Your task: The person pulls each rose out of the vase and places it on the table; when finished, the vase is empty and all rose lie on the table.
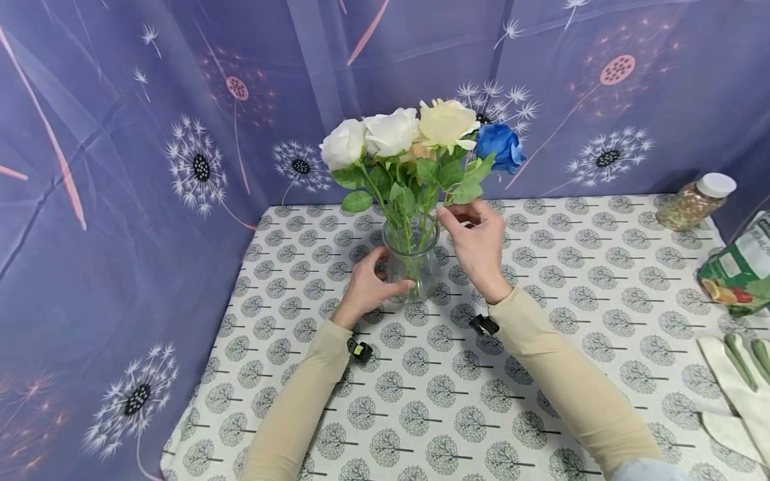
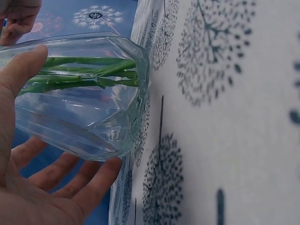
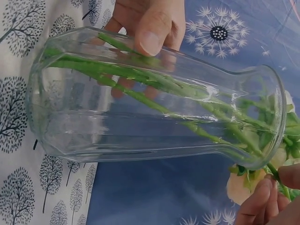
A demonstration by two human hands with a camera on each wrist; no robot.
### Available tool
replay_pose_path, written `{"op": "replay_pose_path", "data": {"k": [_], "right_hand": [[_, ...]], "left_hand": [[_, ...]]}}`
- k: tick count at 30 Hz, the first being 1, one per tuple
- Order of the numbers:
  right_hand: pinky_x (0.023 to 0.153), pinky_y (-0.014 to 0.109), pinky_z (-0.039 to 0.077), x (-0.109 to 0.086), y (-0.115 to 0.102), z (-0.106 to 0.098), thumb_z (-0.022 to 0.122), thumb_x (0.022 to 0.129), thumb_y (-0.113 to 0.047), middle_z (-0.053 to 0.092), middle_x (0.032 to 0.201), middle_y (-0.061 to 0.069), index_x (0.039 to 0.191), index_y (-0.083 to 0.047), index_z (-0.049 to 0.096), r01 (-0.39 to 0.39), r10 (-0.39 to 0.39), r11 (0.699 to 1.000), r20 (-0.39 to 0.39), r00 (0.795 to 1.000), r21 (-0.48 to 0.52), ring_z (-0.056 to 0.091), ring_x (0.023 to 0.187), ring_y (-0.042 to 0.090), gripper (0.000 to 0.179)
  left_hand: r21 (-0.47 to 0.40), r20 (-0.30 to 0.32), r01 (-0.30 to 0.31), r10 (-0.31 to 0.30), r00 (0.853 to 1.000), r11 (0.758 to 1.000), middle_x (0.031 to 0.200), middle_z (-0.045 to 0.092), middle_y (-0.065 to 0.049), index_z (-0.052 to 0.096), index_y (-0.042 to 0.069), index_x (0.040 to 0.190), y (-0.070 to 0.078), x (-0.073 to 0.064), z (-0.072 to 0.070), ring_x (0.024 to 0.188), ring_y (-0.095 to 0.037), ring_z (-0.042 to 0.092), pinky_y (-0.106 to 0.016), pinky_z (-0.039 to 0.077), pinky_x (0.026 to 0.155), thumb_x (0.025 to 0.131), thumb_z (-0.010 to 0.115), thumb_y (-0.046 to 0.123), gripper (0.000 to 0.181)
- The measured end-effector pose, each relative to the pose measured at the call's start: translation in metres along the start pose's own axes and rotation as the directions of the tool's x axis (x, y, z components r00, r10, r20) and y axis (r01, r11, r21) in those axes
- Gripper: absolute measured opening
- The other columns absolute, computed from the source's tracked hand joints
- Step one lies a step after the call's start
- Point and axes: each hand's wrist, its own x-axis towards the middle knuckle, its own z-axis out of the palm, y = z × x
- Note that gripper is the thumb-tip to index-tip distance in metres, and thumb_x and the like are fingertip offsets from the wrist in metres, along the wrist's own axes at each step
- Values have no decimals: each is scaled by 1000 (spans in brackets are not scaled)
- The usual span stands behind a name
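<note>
A clear glass vase point(image 1: 415, 270) stands upright on the tablecloth, with several green stems point(image 3: 140, 77) inside reaching down toward its base. My left hand point(image 1: 369, 284) holds the vase's lower body from the left, thumb on the near side and fingers around the far side. At the rim, my right hand point(image 1: 478, 240) pinches a green flower stem point(image 3: 273, 172) between thumb and fingers. Above the vase are white roses point(image 1: 391, 131), a cream rose point(image 1: 448, 123), a blue rose point(image 1: 500, 147) leaning out right, and a partly hidden peach flower point(image 3: 238, 187).
A white-capped jar point(image 1: 692, 204) stands at the back right of the tree-print tablecloth point(image 1: 445, 394). Nearer along the right edge lie a green packet point(image 1: 736, 267) and a white and green glove point(image 1: 736, 394). A purple dandelion curtain point(image 1: 391, 60) hangs behind and left.
</note>
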Motion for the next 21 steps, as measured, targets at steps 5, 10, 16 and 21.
{"op": "replay_pose_path", "data": {"k": [5, 10, 16, 21], "right_hand": [[61, 14, 56, 1, -1, 1, 83, 95, -7, 82, 91, 11, 106, 3, 76, 36, -35, 999, -25, 999, 26, 67, 74, 1, 16], [59, 14, 55, 1, 0, 3, 83, 94, -4, 82, 90, 2, 113, 4, 71, 62, -59, 995, -41, 997, 73, 67, 73, 1, 24], [58, 14, 55, 2, 1, 5, 82, 95, -2, 76, 83, -24, 121, 4, 71, 102, -89, 982, -88, 992, 156, 67, 72, -1, 29], [57, 16, 57, 6, -4, 5, 80, 95, 2, 77, 82, -23, 128, 2, 70, 156, -119, 959, -159, 980, 238, 67, 66, 1, 35]], "left_hand": [[-2, 7, 9, -9, 1000, 1000, 152, 63, -12, 56, 17, 154, 0, 0, 0, 140, -35, 63, -48, 63, 115, 81, 98, 34, 86], [-5, 4, 10, -10, 1000, 1000, 151, 63, -11, 56, 18, 154, -1, 0, 0, 140, -34, 63, -47, 63, 116, 81, 99, 34, 86], [-15, 5, 2, -2, 1000, 1000, 151, 63, -11, 56, 17, 154, 0, -1, 1, 140, -34, 64, -46, 63, 115, 81, 99, 33, 87], [-27, 8, 14, -13, 1000, 1000, 153, 62, -12, 55, 18, 155, 0, -2, 0, 139, -36, 64, -47, 64, 113, 81, 99, 32, 88]]}}
